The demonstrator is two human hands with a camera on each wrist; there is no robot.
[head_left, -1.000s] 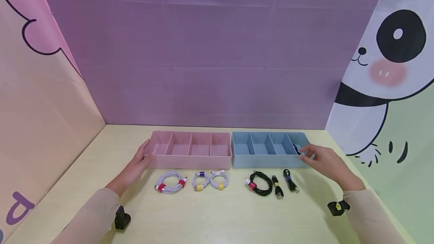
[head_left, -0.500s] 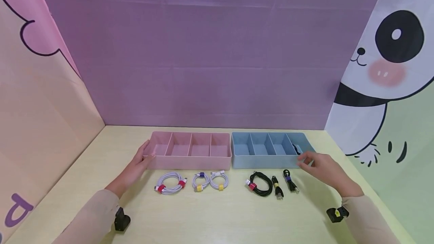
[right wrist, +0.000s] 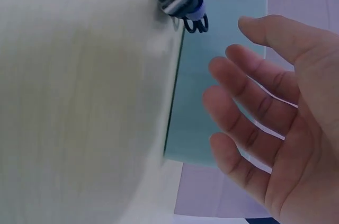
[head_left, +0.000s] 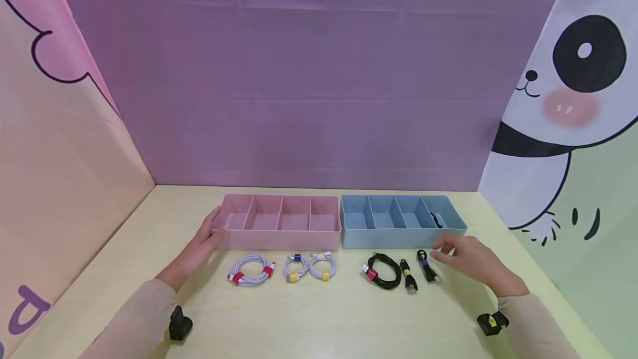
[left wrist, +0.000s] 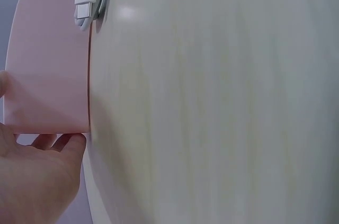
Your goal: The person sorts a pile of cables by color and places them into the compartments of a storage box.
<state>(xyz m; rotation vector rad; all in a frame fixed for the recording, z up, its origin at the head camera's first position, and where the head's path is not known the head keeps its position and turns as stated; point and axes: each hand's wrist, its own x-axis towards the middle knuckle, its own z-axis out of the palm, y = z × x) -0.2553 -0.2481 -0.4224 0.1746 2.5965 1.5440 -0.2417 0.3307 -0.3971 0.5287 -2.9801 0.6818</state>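
Head view: a purple backdrop [head_left: 319, 71] fills the rear, between a peach wall [head_left: 75, 143] on the left and a wall with a panda drawing [head_left: 588, 54] on the right. In front of it spreads a pale wooden table [head_left: 319, 320]. Near its far edge a pink box [head_left: 281, 240] and a blue box [head_left: 404, 239] stand side by side, pink on the left, each split into four compartments.

The left hand [head_left: 201, 241] grips the pink box's left end, fingers at the end wall and thumb by the front corner. The right hand [head_left: 468, 256] has its fingers loosely bent and slightly spread and holds nothing; it is in front of the blue box's right end.

A large white cable [head_left: 251, 269] with red bands lies before the pink box, and two smaller white coils [head_left: 322, 266] lie to its right. Before the blue box are a black coil [head_left: 384, 271] with a red band, then a yellow-banded cable [head_left: 408, 277], then a purple-banded cable [head_left: 427, 266]. The right fingertips are just beside this last one; the right wrist view shows them apart from it. A short black strand [head_left: 436, 220] shows in the blue box's rightmost compartment.
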